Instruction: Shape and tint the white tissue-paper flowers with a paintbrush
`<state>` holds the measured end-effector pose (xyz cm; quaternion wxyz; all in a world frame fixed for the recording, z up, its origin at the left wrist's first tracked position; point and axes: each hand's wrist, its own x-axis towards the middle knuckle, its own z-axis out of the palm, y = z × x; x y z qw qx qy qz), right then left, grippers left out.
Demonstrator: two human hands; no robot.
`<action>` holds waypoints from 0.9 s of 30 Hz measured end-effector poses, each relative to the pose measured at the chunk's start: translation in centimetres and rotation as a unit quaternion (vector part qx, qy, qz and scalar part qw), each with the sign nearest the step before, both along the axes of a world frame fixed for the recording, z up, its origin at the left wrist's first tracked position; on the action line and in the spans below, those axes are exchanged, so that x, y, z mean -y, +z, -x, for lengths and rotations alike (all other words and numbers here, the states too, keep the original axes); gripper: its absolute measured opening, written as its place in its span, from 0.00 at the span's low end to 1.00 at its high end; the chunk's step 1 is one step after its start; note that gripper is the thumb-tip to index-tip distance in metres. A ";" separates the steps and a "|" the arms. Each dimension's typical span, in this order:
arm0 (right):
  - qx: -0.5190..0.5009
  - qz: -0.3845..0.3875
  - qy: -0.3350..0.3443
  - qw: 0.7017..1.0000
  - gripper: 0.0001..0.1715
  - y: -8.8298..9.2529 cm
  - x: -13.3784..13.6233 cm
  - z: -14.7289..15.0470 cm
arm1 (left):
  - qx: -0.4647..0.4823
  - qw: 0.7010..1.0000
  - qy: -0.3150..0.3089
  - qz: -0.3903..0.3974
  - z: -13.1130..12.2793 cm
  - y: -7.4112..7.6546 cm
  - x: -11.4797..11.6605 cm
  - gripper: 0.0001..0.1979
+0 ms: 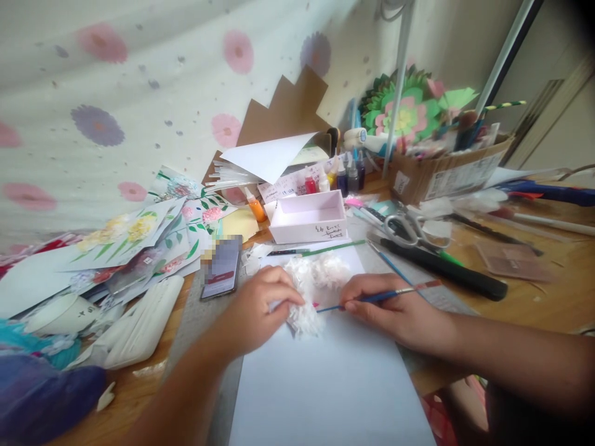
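Observation:
My left hand has its thumb and fingers pinched on a ruffled white paper flower, which lies at the top of a white sheet. In my right hand is a thin blue paintbrush, gripped like a pen, its tip pointing left at the ruffled white petals. A small pink-red spot shows close to the tip; whether they touch I cannot tell. Another fluffy white clump sits just behind, between the two hands.
Behind the hands stand a white open box, an orange bottle and several colour bottles. Scissors and a black bar lie right. A phone and flower-painted sheets lie left; a cardboard box stands back right.

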<state>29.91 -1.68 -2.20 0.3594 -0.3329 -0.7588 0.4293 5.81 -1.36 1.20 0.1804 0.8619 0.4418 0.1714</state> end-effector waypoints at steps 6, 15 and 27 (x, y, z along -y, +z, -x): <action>0.015 -0.011 0.007 1.000 0.11 -0.2 0.0 -0.1 | -0.069 0.941 0.310 -0.114 4.1 -0.6 -2.7 0.09; 0.028 -0.005 0.004 1.000 0.12 -0.5 0.0 -0.2 | -0.161 0.921 0.334 -0.116 4.7 -2.0 -3.9 0.14; 0.022 -0.002 -0.002 1.000 0.12 -0.7 0.2 -0.1 | -0.061 0.925 0.360 -0.106 4.2 -3.0 -5.0 0.07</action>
